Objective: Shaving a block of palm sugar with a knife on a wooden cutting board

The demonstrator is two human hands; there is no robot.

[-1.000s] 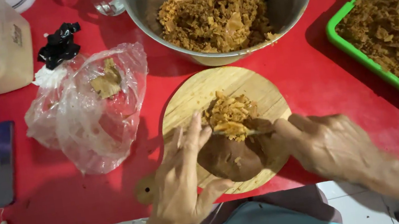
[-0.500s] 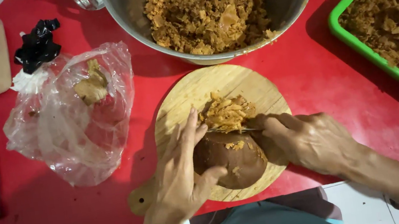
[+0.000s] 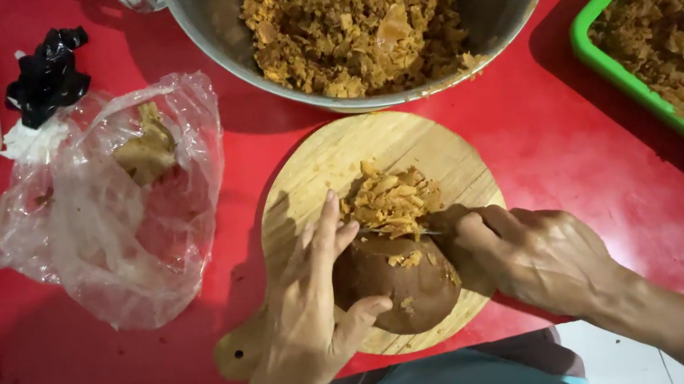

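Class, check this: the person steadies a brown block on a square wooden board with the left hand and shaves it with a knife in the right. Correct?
Not quite. In the head view the wooden board is round, not square. The rest stands: left hand steadies the brown block; right hand works the knife.

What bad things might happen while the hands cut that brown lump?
The left hand steadies the brown lump with its fingers close to the knife in the right hand, so a slip might nick them. The shavings are piling near the edge of the board and may spill onto the red table.

Brown sugar block (image 3: 395, 287), partly shaved, on round wooden board (image 3: 314, 182).
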